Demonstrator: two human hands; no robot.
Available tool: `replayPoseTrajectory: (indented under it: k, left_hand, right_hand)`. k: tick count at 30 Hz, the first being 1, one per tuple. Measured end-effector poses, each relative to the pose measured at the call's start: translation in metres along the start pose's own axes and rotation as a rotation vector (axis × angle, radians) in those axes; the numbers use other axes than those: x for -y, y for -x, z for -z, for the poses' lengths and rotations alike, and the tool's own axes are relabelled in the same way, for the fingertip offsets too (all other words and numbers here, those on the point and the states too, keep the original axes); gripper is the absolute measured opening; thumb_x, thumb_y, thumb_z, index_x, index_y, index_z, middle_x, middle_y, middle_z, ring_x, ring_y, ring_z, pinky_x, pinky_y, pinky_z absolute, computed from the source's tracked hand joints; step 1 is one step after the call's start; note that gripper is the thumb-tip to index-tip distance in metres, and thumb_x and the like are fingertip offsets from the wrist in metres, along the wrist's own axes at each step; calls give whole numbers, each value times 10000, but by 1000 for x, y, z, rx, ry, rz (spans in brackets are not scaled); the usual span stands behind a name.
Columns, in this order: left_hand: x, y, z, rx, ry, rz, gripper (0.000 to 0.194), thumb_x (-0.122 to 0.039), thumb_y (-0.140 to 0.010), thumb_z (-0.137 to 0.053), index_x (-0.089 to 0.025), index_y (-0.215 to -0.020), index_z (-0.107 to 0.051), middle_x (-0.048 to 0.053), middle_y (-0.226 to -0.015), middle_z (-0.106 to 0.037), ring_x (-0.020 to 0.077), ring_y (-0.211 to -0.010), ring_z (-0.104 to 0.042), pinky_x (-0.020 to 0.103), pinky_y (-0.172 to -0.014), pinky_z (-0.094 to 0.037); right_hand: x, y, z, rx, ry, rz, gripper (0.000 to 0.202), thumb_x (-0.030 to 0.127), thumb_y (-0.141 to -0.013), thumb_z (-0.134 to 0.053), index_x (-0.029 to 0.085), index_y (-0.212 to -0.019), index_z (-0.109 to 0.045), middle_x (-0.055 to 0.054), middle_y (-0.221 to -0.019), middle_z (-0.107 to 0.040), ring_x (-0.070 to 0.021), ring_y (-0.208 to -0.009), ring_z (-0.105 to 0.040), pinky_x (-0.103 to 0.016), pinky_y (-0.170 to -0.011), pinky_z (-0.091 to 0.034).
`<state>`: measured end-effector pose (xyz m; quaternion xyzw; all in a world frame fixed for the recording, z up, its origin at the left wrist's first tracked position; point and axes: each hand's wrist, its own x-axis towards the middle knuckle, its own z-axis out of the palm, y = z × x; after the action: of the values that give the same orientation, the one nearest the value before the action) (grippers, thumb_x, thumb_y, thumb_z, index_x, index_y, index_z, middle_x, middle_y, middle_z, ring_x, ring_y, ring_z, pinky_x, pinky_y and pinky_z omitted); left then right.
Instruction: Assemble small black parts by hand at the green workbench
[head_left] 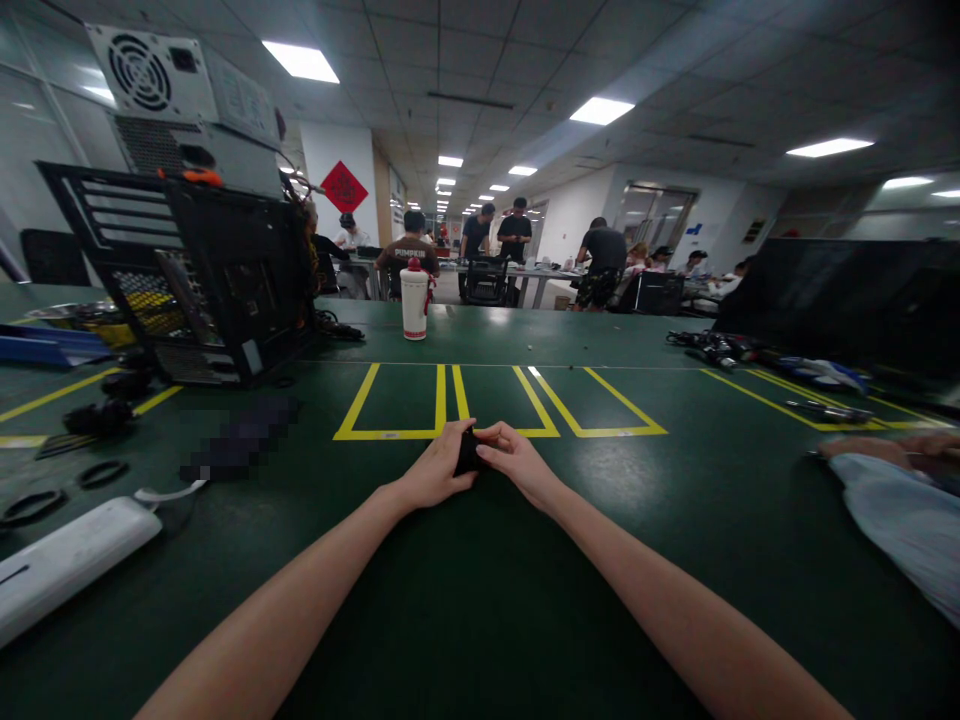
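Note:
A small black object [466, 455] is held between my two hands, just in front of the yellow tape outlines on the green tabletop [465, 600]. Its kind is not clear, since fingers cover much of it. My left hand [436, 466] grips it from the left, thumb toward me and fingers over the far side. From the right, my right hand [517, 462] pinches it with curled fingers and thumb.
An opened black computer case [217, 270] carrying power supplies [180, 85] stands at left. Nearer lie a white power strip [75, 560] and black rings [103, 474]. A white cup [414, 305] stands ahead. At right, a co-worker's sleeve [896, 520] and tools [829, 411] appear.

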<state>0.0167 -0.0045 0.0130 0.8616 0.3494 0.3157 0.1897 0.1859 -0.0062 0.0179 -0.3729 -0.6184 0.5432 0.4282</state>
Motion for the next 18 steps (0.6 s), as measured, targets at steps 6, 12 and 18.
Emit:
replayPoseTrajectory:
  k: [6,12,18]
  left_hand:
    - [2,0,-2,-19,1,-14,663,-185,-673,-558,-175,-1227,-195,107,-1230,-304,237,-1131,-341,393,-973,-275]
    - [-2,1,1,-11,3,-18,652,-186,-679,-556,-183,-1225,-200,104,-1229,-303,239,-1131,-340,393,-971,-279]
    - [3,0,-2,-24,-12,-25,662,-188,-674,-563,-174,-1224,-194,108,-1220,-309,242,-1128,-341,408,-968,-282]
  right_hand:
    - [-6,-4,2,11,-23,-49,327,262,-662,-585,206,-976,-512,-36,-1019,-538,-166,-979,-487,-354,-868,-368]
    - [-2,-1,1,17,-51,-21,255,294,-670,-578,219,-907,-519,-22,-979,-545,-158,-942,-506,-348,-836,-395]
    - [-7,-6,2,9,-65,-42,343,286,-657,-593,198,-979,-513,-41,-1001,-548,-169,-952,-503,-368,-870,-369]
